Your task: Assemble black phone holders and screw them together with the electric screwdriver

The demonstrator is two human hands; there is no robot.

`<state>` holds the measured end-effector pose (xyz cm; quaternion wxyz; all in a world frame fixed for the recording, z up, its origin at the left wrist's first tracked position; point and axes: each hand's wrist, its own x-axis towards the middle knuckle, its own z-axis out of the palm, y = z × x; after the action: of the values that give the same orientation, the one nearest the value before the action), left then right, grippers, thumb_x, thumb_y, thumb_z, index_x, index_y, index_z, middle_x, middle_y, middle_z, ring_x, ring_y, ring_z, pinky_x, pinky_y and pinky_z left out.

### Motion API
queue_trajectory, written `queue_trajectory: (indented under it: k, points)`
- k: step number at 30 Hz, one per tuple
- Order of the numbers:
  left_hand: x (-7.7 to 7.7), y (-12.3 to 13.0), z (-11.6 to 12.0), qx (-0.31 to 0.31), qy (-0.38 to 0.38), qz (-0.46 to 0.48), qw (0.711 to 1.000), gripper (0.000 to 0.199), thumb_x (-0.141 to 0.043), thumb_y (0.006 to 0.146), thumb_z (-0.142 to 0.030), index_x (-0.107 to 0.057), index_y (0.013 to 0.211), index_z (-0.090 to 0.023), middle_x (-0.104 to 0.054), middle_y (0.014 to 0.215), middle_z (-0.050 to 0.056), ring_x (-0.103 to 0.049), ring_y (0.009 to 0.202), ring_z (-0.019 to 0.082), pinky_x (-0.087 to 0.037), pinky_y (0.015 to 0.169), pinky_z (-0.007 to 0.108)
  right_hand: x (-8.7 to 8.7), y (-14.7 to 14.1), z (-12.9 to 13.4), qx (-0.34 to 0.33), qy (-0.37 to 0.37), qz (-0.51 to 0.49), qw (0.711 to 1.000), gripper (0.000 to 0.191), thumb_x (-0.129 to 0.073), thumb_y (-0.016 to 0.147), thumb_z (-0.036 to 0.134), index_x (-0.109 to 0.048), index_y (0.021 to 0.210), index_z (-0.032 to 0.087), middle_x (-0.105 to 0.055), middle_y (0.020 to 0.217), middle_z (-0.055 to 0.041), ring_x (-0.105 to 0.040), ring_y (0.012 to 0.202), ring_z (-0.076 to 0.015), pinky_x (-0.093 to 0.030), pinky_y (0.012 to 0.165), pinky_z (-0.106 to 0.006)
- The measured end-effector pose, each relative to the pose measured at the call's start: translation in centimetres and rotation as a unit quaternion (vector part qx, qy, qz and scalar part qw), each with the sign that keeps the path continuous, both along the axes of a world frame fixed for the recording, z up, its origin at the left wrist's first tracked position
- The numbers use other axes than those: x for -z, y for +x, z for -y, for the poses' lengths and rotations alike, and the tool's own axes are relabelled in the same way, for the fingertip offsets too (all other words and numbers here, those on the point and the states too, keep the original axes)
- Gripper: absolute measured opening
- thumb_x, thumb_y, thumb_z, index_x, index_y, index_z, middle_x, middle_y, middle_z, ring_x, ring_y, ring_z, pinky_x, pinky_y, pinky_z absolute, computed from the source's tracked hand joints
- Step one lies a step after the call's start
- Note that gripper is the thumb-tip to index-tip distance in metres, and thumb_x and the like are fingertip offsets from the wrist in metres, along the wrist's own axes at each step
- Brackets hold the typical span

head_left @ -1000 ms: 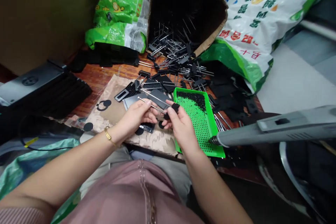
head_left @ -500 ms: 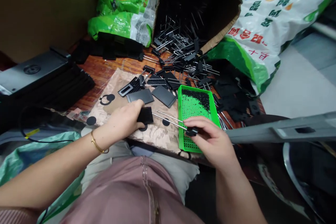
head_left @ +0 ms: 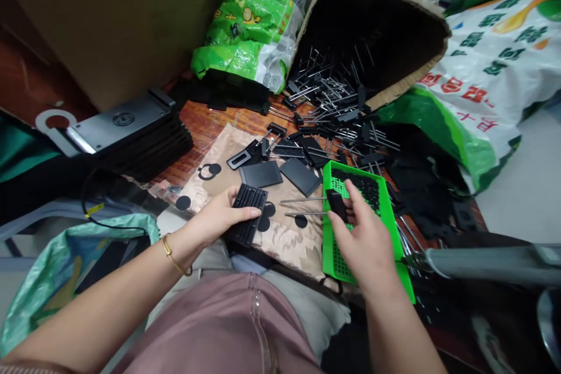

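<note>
Ribbed black panel [head_left: 249,207] was gripped in your L hand [head_left: 224,213], thumb across its face, long axis approx. 12-to-6. Your R hand [head_left: 366,239] pinched the two-rod pc. [head_left: 336,205] by its black head, rods twd 9 o'clock, tips near panel, not touching.

A narrow gap lay open between the ribbed piece [head_left: 250,198] in the left hand [head_left: 224,213] and the pronged piece [head_left: 336,204] in the right hand [head_left: 364,236] — the green tray [head_left: 326,245] obstructing rightward, heaped parts [head_left: 337,108] the far side.
</note>
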<state>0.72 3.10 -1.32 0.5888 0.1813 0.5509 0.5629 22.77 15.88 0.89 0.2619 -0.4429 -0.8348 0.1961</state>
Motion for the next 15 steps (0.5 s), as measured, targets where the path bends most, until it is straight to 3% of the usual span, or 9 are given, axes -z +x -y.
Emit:
queue_trajectory:
  k: [3,5,9,13,15]
  points:
    - [0.4,0.1,0.1,-0.018,0.004,-0.036,0.999,0.042,-0.081,0.058,-0.023,-0.06,0.093,-0.015,-0.069,0.08,0.001,-0.065,0.066,0.013,-0.051,0.057,0.024,-0.9,0.4,-0.1,-0.004,-0.042,-0.047,0.998,0.036,-0.057,0.081,0.038,-0.063,0.114,0.024,-0.068,0.107,-0.0082,-0.063,0.097,-0.025,-0.051,0.087,-0.043]
    - [0.5,0.2,0.1,-0.019,0.004,-0.046,0.999,0.042,-0.081,0.058,-0.021,-0.059,0.094,-0.014,-0.069,0.081,0.002,-0.065,0.067,0.014,-0.051,0.057,0.023,-1.4,0.1,0.5,-0.015,-0.112,-0.089,0.99,0.032,-0.058,0.081,0.041,-0.065,0.107,0.023,-0.07,0.103,-0.0067,-0.065,0.092,-0.0226,-0.052,0.085,-0.041]
    - [0.3,0.7,-0.1,-0.019,0.009,-0.034,0.999,0.043,-0.08,0.059,-0.022,-0.058,0.096,-0.015,-0.069,0.083,0.002,-0.065,0.068,0.014,-0.051,0.06,0.025,-1.2,-2.2,2.7,-0.101,-0.243,-0.107,0.959,0.026,-0.058,0.081,0.037,-0.065,0.102,0.023,-0.071,0.097,-0.0048,-0.066,0.088,-0.0199,-0.052,0.082,-0.036]
    - [-0.2,1.4,0.2,-0.025,0.018,-0.032,0.999,0.043,-0.082,0.058,-0.023,-0.059,0.094,-0.015,-0.067,0.081,0.0,-0.062,0.07,0.013,-0.049,0.063,0.023,0.1,-4.5,4.2,-0.158,-0.257,-0.067,0.951,0.025,-0.055,0.082,0.032,-0.064,0.103,0.022,-0.071,0.101,-0.0049,-0.064,0.095,-0.0197,-0.05,0.087,-0.036]
    - [-0.4,1.5,0.6,-0.018,0.028,0.016,0.999,0.042,-0.08,0.062,-0.029,-0.06,0.097,-0.015,-0.067,0.082,0.0,-0.062,0.07,0.013,-0.049,0.063,0.023,0.5,-4.9,4.3,-0.166,-0.248,-0.054,0.953,0.026,-0.055,0.082,0.031,-0.064,0.104,0.021,-0.071,0.104,-0.0056,-0.065,0.097,-0.0199,-0.05,0.088,-0.035]
